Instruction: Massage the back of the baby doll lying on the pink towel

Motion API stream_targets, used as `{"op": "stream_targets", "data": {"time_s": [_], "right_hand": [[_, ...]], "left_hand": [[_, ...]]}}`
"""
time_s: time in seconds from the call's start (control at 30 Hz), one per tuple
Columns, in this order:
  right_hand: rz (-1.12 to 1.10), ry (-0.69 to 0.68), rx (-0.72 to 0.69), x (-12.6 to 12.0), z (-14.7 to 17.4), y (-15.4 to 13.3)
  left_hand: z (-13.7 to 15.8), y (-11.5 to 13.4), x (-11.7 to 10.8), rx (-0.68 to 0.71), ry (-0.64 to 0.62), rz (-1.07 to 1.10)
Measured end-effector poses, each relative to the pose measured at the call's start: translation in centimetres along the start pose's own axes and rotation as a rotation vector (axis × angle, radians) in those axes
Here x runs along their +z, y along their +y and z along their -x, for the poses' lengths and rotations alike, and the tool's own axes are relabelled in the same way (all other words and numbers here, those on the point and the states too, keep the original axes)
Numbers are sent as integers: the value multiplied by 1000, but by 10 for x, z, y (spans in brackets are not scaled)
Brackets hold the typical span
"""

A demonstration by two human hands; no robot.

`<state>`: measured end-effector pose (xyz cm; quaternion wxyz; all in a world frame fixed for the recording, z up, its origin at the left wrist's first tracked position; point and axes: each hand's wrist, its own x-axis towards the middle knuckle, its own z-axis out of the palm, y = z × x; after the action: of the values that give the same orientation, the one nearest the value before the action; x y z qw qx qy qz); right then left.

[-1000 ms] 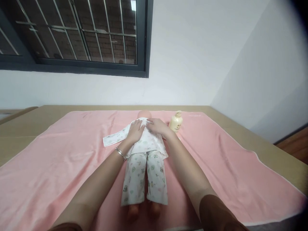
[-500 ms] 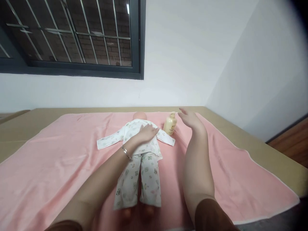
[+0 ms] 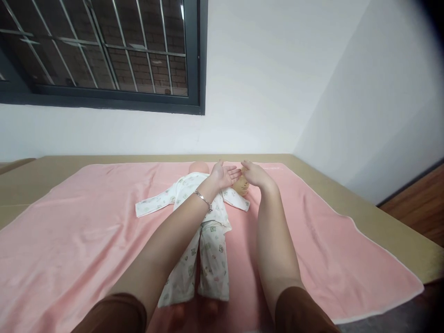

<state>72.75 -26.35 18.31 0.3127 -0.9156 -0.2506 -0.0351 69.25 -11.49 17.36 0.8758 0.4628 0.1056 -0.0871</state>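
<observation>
A: Where's the yellow bottle (image 3: 242,187)?

B: On the pink cloth (image 3: 312,240), right by one arm of the doll (image 3: 187,187). Can't see the top b/c the R hand (image 3: 258,175) is in the way.

A: Is that hand holding it?

B: Dunno. Its fingers (image 3: 248,171) reach over the top part, but I can't tell if they pinch it or just hang there.

A: & the L hand (image 3: 224,175)?

B: Palm up, just L of the bottle. Those fingers are stretched out, a tiny bit apart, w/ the thumb poking up. The tips are close to the R hand, can't tell if they touch.

A: What abt the doll?

B: Lying flat, head (image 3: 199,167) at the far end, feet (image 3: 178,312) at the near end, kinda blurry. White shirt (image 3: 220,215) & pants (image 3: 214,259) w/ little pics on 'em. The person's L arm goes over it, w/ a silver bracelet (image 3: 204,200) on the wrist.

A: And the rest?

B: Both arms have brown sleeves (image 3: 301,310). The cloth is wrinkly & lies on a tan surface (image 3: 34,180). White wall (image 3: 249,92) behind, & a dark window (image 3: 104,60) w/ bars, up top L.
</observation>
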Motion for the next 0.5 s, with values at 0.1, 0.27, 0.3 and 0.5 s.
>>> {"op": "stream_targets", "data": {"time_s": [0.1, 0.27, 0.3, 0.5], "right_hand": [[22, 14, 40, 0, 0, -4], [-29, 105, -49, 7, 5, -33], [-101, 102, -94, 11, 7, -42], [-481, 75, -250, 57, 24, -104]], "left_hand": [[11, -1, -5, -9, 5, 18], [53, -5, -16, 41, -76, 63], [63, -5, -17, 73, -87, 52], [119, 4, -21, 374, 60, -54]]}}
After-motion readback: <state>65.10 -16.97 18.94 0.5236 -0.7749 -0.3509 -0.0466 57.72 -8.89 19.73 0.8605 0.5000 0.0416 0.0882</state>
